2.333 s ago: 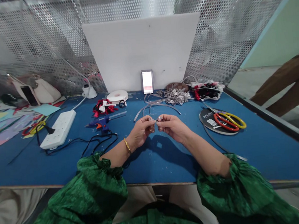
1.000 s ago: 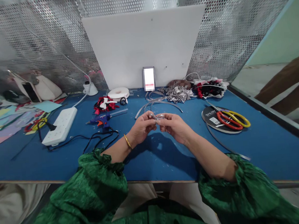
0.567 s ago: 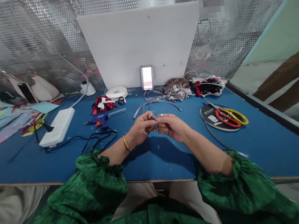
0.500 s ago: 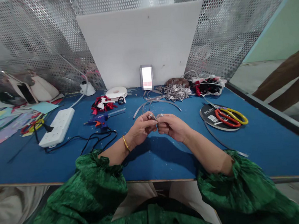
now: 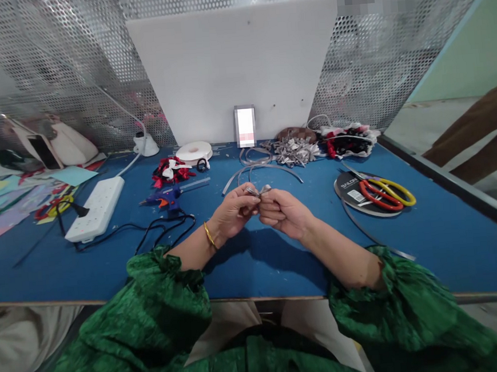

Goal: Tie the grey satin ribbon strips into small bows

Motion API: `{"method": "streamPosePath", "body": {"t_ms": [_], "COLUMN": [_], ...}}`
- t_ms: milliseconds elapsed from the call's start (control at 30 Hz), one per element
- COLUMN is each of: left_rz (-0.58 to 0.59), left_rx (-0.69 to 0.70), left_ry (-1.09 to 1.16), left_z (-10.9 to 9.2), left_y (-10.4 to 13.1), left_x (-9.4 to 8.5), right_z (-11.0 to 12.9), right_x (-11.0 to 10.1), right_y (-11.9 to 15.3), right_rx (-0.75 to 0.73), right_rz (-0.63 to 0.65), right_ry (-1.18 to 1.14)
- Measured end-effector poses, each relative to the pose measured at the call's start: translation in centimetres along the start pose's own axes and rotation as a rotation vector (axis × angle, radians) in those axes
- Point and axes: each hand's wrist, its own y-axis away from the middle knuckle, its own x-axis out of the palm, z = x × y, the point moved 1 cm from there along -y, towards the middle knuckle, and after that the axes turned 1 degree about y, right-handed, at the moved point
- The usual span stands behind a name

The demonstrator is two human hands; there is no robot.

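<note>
My left hand (image 5: 232, 211) and my right hand (image 5: 281, 211) meet over the middle of the blue table (image 5: 108, 260). Together they pinch a small folded piece of silver ribbon (image 5: 259, 190) between the fingertips, a little above the table top. A gold bangle sits on my left wrist. Green sleeves cover both forearms. Loose silver ribbon strips (image 5: 258, 170) lie just beyond my hands.
A blue glue gun (image 5: 166, 197) and a white power strip (image 5: 96, 208) with black cords lie to the left. Red and yellow scissors (image 5: 385, 192) rest on a black ribbon spool (image 5: 347, 189) at right. Silver bows (image 5: 294, 150), red-black bows (image 5: 170, 174), a white tape roll (image 5: 193, 152) and a white board (image 5: 234, 66) stand behind. A person's brown-clad leg (image 5: 477, 133) is far right.
My hands have stayed together on the silver ribbon, with the fingers shifting and the right hand closing in toward the left. The view has drifted slightly.
</note>
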Motion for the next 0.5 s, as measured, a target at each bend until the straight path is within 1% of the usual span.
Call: {"method": "streamPosePath", "body": {"t_ms": [133,300,367,467,500], "left_rz": [0.016,-0.014,-0.017,-0.016,-0.015], "left_rx": [0.019,0.041,0.039,0.049,0.052], "left_ry": [0.002,-0.028,-0.056,-0.06,-0.053], "left_z": [-0.2,-0.2,-0.1,-0.1,-0.2], "left_y": [0.2,0.4,0.4,0.3,0.2], "left_x": [0.1,0.5,0.5,0.4,0.3], "right_z": [-0.2,0.5,1.1,2.1,2.3], "right_x": [0.3,-0.4,-0.7,-1.0,-1.0], "right_y": [0.1,0.0,0.1,0.3,0.3], "right_rx": [-0.027,-0.049,-0.094,-0.281,-0.33], "right_rz": [0.017,0.013,-0.062,-0.26,-0.301], "right_ry": [0.003,0.093,0.213,0.426,0.47]}}
